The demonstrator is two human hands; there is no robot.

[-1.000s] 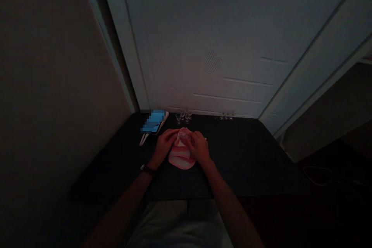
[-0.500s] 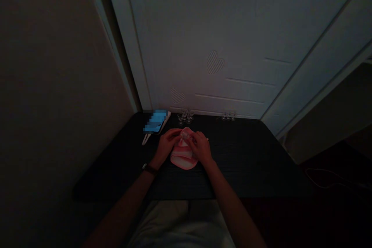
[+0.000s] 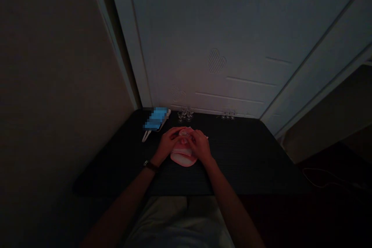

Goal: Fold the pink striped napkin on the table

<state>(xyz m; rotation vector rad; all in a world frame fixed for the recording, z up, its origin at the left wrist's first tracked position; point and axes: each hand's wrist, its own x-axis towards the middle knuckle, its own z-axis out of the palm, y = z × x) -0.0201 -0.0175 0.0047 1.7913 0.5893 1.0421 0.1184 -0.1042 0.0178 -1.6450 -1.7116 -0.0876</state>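
A pink and white cloth (image 3: 183,159) lies bunched on the dark table, its near end spread in a rounded flap. From the left, my left hand (image 3: 169,140) is closed on the cloth's upper part, thumb and fingers curled in. Opposite it, my right hand (image 3: 200,143) grips the same part from the right. Between the fingertips is something small, clear and shiny, partly wrapped in the cloth; the dim light hides its exact shape. A cluster of small clear glasses (image 3: 186,114) stands just beyond my hands at the back of the table.
At the back left lies a phone (image 3: 157,118) with a lit, blurred screen and a white strap (image 3: 146,135). Several more small glasses (image 3: 228,114) stand at the back right. The dark table (image 3: 247,162) meets a pale panel (image 3: 180,38) with embossed hearts. A thin cable (image 3: 319,186) lies at lower right.
Both hands stay on the cloth, with small finger movements. The cloth's upper part has folded slightly differently around the clear thing. The view has tilted a little.
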